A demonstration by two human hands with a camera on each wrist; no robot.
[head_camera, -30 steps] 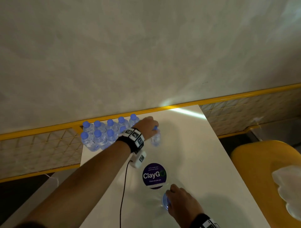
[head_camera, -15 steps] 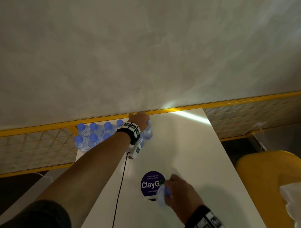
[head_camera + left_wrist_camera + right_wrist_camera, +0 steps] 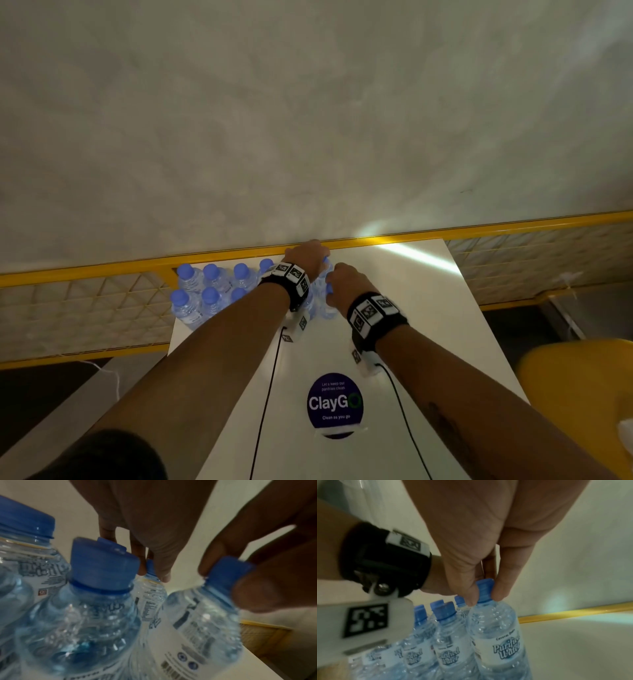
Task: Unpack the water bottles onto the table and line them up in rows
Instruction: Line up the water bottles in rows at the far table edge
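Several clear water bottles (image 3: 209, 291) with blue caps stand in two rows at the far left of the white table (image 3: 404, 325). My left hand (image 3: 306, 257) pinches the cap of a back-row bottle (image 3: 150, 588) at the right end of the group. My right hand (image 3: 344, 282) pinches the blue cap (image 3: 485, 591) of another bottle (image 3: 496, 635), which stands upright just in front, at the right end of the front row. In the left wrist view the right hand's fingers (image 3: 257, 592) grip that cap (image 3: 228, 569). Both arms hide part of the rows.
A round purple ClayGo sticker (image 3: 334, 401) lies mid-table. A yellow rail (image 3: 513, 222) and a grey wall run behind the table's far edge. A yellow seat (image 3: 575, 377) stands at the right. Cables (image 3: 270, 394) trail from both wristbands across the table.
My right hand has carried a bottle from near the sticker to the far end, beside the group. My left hand has moved its bottle back to the rear row and stays on it.
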